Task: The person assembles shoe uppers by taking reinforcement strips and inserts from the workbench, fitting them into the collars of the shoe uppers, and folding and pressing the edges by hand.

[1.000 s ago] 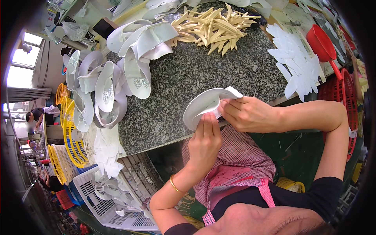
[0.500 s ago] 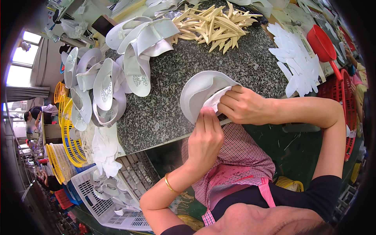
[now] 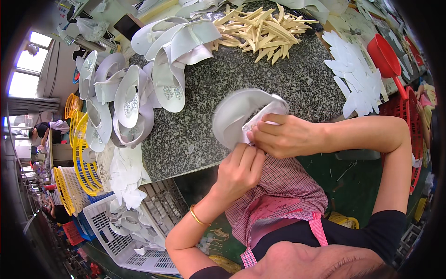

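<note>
Over the front edge of the dark speckled stone tabletop [image 3: 195,135] I hold a pale grey shoe upper [image 3: 231,114], its curved side facing away from me. My left hand [image 3: 240,169] pinches its near edge, fingertips together. Beside it, my right hand [image 3: 283,135] is closed on the white lining edge, knuckles up. The two hands' fingertips nearly meet, and they hide the part of the edge between them.
Several pale shoe uppers [image 3: 127,104] with sparkling ornaments pile up at the left. Cream curved strips [image 3: 262,32] heap at the back. White cut pieces [image 3: 350,74] and a red scoop [image 3: 384,56] lie right. A white crate [image 3: 116,251] stands below left.
My right hand has moved down and left along the edge, closer to my left hand. The upper has turned slightly, and its white lining shows more.
</note>
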The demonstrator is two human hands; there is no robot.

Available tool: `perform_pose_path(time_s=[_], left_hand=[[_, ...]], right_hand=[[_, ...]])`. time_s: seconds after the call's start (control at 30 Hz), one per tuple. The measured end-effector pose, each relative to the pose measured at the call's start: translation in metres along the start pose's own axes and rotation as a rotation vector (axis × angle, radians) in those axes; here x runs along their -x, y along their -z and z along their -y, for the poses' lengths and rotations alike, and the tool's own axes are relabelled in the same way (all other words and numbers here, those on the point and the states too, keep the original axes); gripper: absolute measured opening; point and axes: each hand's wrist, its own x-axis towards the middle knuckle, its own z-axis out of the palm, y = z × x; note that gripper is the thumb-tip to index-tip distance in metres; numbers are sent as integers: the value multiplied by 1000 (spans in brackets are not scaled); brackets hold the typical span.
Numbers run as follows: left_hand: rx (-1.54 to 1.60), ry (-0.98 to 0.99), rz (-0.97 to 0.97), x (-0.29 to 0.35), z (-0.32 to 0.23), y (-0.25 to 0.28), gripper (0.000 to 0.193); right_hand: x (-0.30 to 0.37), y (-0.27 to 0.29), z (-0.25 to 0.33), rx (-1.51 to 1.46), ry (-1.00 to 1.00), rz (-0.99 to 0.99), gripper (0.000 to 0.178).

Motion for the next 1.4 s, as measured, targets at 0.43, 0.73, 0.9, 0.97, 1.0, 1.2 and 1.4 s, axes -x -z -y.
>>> perform_pose_path(time_s=[0.43,0.73,0.9,0.97,1.0,1.2,1.4], left_hand=[[-271,149,64,54,8,-6,50],[-235,14,-38,82,28,5,31],[-133,57,-121,83,24,8,25],[-98,68,-138,80,23,12,23],[-45,44,-137,77,23,16,24],[-73,153,-104,48,25,14,39],[-215,45,-89,31,29,4,33]], right_hand=[[-11,-2,11,80,140,90,29],[0,-5,-1,-128,162,66,38],[-10,-18,21,-262,41,-76,27],[-16,-23,21,-251,-4,-195,20],[-20,-26,16,-272,-21,-245,15],[-9,-18,-53,-387,47,-95,14],[-4,-10,-17,-264,-54,-28,20]])
